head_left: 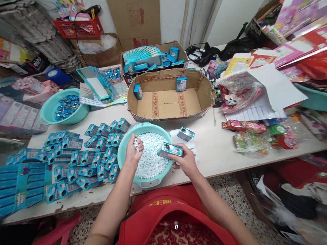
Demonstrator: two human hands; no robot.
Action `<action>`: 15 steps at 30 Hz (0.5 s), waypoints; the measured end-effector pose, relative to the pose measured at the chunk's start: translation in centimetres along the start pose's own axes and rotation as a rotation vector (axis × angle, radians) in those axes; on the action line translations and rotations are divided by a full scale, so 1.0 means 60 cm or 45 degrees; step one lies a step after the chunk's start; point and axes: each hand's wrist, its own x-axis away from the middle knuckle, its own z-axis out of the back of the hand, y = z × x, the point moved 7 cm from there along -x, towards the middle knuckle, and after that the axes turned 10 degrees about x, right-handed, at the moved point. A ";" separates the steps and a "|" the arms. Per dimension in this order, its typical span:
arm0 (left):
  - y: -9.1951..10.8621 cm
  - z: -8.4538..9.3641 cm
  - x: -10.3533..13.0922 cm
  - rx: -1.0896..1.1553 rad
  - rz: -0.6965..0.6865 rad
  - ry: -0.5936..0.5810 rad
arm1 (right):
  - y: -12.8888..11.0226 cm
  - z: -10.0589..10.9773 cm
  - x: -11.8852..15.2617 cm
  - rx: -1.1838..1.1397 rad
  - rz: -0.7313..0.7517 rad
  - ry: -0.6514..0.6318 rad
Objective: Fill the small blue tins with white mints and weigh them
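The left hand (133, 150) is closed on a few white pellets (136, 144) over the teal bowl (127, 136) of pellets on the surface (217, 149). The right hand (185, 160) grips a blue tin (170, 149) at the bowl's right rim. Another tin (185, 133) lies just behind it.

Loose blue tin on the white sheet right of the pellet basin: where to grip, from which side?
Take the small blue tin across its two long side walls, coming from above. It lies flat and alone on the white sheet, window face up, with clear space all round; the right hand is nearest.
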 end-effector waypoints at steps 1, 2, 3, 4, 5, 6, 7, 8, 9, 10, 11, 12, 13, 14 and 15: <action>-0.001 0.013 -0.003 -0.031 0.014 0.041 | 0.006 0.036 0.009 0.014 -0.037 0.077; -0.007 0.028 -0.007 -0.078 0.059 0.101 | 0.014 0.077 0.018 0.040 -0.070 0.183; -0.015 0.044 -0.010 -0.132 0.130 0.160 | 0.025 0.120 0.026 0.079 -0.094 0.316; -0.025 0.057 -0.012 -0.183 0.201 0.204 | 0.040 0.164 0.031 0.129 -0.115 0.458; -0.034 0.066 -0.015 -0.225 0.247 0.228 | 0.058 0.204 0.033 0.189 -0.135 0.595; -0.040 0.073 -0.017 -0.259 0.256 0.235 | 0.079 0.239 0.033 0.250 -0.157 0.721; -0.045 0.077 -0.020 -0.284 0.237 0.236 | 0.104 0.267 0.027 0.298 -0.176 0.801; -0.048 0.081 -0.023 -0.317 0.195 0.247 | 0.130 0.289 0.020 0.334 -0.193 0.861; -0.049 0.084 -0.024 -0.371 0.149 0.267 | 0.155 0.307 0.012 0.375 -0.213 0.918; -0.050 0.086 -0.026 -0.444 0.102 0.283 | 0.179 0.319 0.003 0.416 -0.234 0.955; -0.051 0.086 -0.027 -0.524 0.055 0.284 | 0.200 0.327 -0.003 0.448 -0.253 0.980; -0.051 0.084 -0.028 -0.604 0.001 0.270 | 0.216 0.332 -0.007 0.470 -0.269 0.991; -0.050 0.081 -0.029 -0.679 -0.061 0.240 | 0.228 0.334 -0.009 0.477 -0.285 0.990; -0.048 0.078 -0.029 -0.750 -0.126 0.205 | 0.232 0.334 -0.008 0.491 -0.282 0.988; -0.046 0.074 -0.029 -0.829 -0.192 0.169 | 0.228 0.332 -0.005 0.531 -0.250 0.995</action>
